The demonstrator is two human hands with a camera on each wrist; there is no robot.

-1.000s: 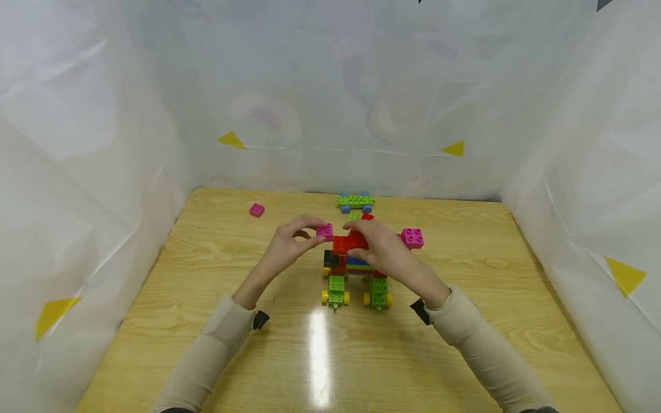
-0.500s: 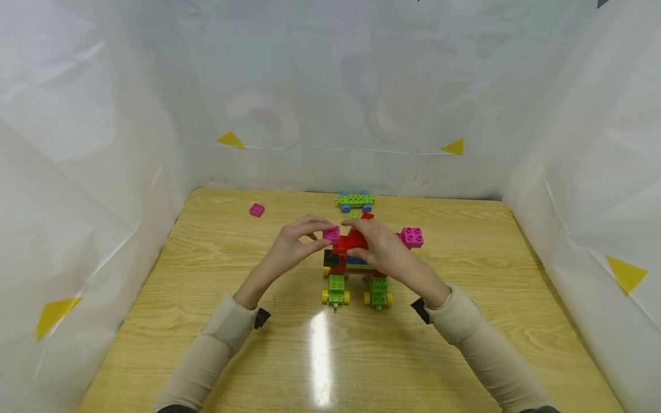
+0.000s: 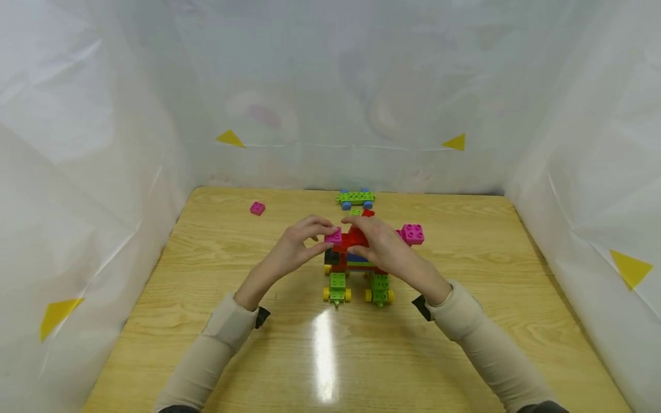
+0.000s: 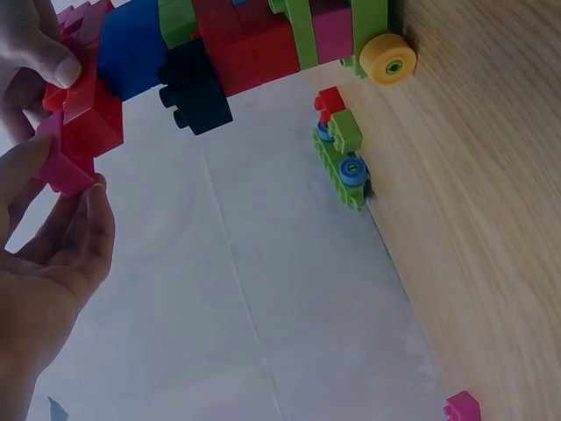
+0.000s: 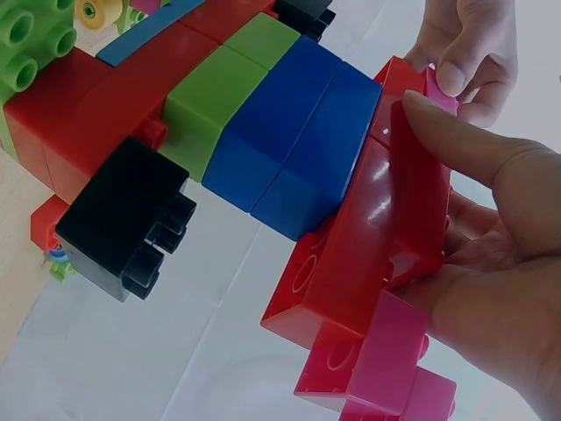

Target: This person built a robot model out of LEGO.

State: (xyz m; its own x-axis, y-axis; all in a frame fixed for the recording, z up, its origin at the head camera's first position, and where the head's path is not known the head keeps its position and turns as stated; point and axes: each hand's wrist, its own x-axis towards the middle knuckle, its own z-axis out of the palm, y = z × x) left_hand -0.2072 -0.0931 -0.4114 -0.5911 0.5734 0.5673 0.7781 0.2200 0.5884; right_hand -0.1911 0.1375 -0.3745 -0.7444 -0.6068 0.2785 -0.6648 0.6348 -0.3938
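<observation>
A toy-brick build rests on yellow-wheeled green bases (image 3: 338, 281), with blue bricks (image 5: 289, 132) and a black brick (image 5: 114, 210) in its body. Long red bricks (image 5: 351, 263) lie across its top, and pink bricks (image 3: 412, 234) stick out at the right end. Between thumb and fingers, my left hand (image 3: 296, 245) pinches a pink brick (image 4: 66, 167), which sits right at the left end of the red top. My right hand (image 3: 387, 244) grips the red bricks from above, thumb on the near side; part of the build is hidden behind it.
A loose pink brick (image 3: 257, 208) lies at the back left of the wooden table (image 3: 217, 252). Behind the build stands a green base with blue wheels (image 3: 356, 198), near a small green brick (image 4: 346, 132) and a red one (image 4: 330, 103). White sheeting (image 3: 330, 86) surrounds the table.
My left hand has carried the pink brick to the right, from beside the red top onto its left end. My right hand keeps its grip in place.
</observation>
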